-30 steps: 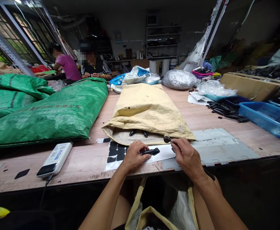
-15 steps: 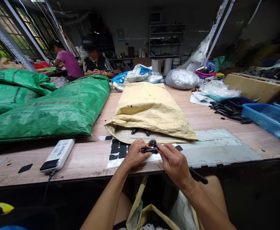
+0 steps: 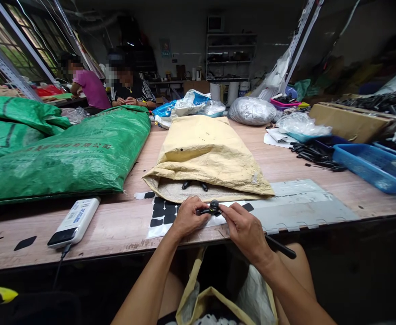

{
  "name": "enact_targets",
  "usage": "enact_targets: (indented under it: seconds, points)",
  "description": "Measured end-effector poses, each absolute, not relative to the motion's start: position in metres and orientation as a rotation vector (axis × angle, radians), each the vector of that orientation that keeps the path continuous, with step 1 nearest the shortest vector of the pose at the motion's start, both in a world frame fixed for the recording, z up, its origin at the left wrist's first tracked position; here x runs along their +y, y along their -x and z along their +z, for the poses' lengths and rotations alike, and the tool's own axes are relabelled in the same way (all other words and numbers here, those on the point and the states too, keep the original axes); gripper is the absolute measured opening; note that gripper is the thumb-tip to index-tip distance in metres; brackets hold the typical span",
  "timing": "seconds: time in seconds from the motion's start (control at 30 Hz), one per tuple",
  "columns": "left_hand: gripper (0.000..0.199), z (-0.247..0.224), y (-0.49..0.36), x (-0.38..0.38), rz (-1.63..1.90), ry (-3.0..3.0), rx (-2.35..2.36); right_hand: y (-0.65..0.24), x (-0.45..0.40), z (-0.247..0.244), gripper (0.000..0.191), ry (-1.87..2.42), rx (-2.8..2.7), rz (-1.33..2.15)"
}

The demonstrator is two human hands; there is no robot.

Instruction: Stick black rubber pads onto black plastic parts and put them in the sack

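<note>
Near the table's front edge, my left hand [image 3: 190, 217] is closed on a small black part with a round head [image 3: 214, 206]. Thumb and fingers of my right hand [image 3: 247, 232] pinch the same piece from the other side, close to its round end. A black rod [image 3: 281, 247] sticks out from beneath my right hand; whether it joins the small part is hidden. Under my hands lies a white sheet with black stickers [image 3: 164, 212]. Just beyond, a yellow woven sack [image 3: 206, 158] lies with its mouth towards me, two black tips [image 3: 203, 186] showing inside.
Green sacks [image 3: 82, 153] and a white power bank [image 3: 74, 223] with a cable are on the left. To the right are a grey mat [image 3: 299, 205], loose black parts [image 3: 314, 155] and a blue tray [image 3: 370, 167]. Two people [image 3: 92, 88] sit across the table. An open yellow bag [image 3: 191, 289] rests at my lap.
My view has shifted slightly, so the scene sits a little further left. The round head has tilted and dropped slightly between my fingers. Both hands keep their hold.
</note>
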State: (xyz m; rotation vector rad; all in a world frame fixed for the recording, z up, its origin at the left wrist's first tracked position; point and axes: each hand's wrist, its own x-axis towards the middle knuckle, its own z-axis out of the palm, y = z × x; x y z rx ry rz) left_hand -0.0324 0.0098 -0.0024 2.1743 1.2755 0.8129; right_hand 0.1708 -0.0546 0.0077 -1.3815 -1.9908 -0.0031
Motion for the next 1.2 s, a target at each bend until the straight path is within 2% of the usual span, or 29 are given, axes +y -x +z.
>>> enact_targets:
  seconds: [0.27, 0.43, 0.67, 0.97, 1.2]
  points:
    - [0.024, -0.001, 0.032, 0.009, 0.855, -2.138, 1.268, -0.196, -0.038, 0.011, 0.029, 1.486, -1.835, -0.093]
    - [0.016, -0.001, 0.033, 0.010, 0.880, -2.089, 1.250, -0.220, -0.025, -0.004, 0.025, 1.596, -1.823, -0.217]
    - [0.014, -0.003, 0.033, 0.012, 0.871, -2.112, 1.261, -0.228, -0.023, -0.025, 0.024, 1.624, -1.836, -0.341]
    - [0.016, -0.004, 0.033, 0.011, 0.848, -2.134, 1.266, -0.225, -0.025, -0.024, 0.021, 1.643, -1.820, -0.352]
    - [0.025, -0.002, 0.031, 0.008, 0.823, -2.169, 1.306, -0.224, -0.026, -0.023, 0.022, 1.667, -1.814, -0.365]
